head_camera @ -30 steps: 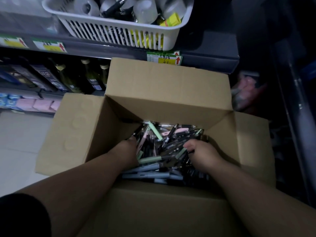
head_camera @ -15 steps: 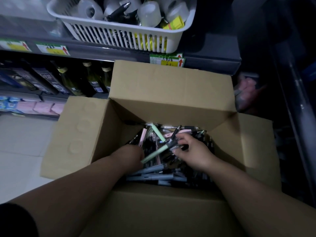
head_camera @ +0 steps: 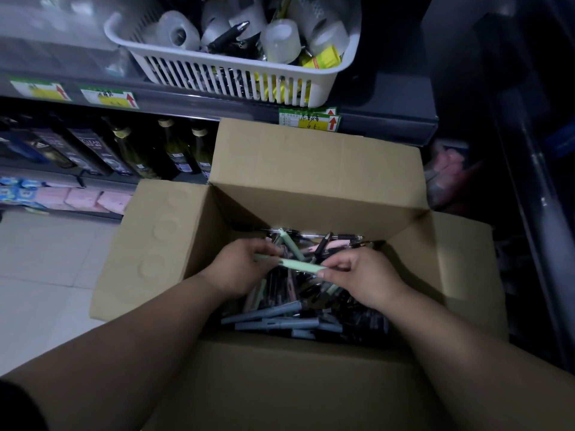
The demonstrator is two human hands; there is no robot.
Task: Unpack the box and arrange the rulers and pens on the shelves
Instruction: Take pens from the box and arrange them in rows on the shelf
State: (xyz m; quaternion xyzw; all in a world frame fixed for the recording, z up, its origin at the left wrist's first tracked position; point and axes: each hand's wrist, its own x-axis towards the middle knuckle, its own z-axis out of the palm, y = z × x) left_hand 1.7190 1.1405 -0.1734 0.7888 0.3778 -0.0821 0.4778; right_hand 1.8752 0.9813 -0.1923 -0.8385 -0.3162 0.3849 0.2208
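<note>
Dim shop aisle, shelf [head_camera: 186,102] behind the open box [head_camera: 311,169]. Green pen [head_camera: 301,265] held level above the box's pen heap [head_camera: 280,321], with left hand [head_camera: 239,269] and right hand [head_camera: 364,278] each pinching an end. Judged light, rigid, smooth; best gripped mid-barrel.

Both my arms reach forward and down, and they are bare. My left hand [head_camera: 239,270] has its back up and its fingers curled. It pinches one end of a green pen [head_camera: 300,265]. My right hand [head_camera: 365,275] is across from it and pinches the other end with thumb and fingers. The two hands are near each other but do not touch.
</note>
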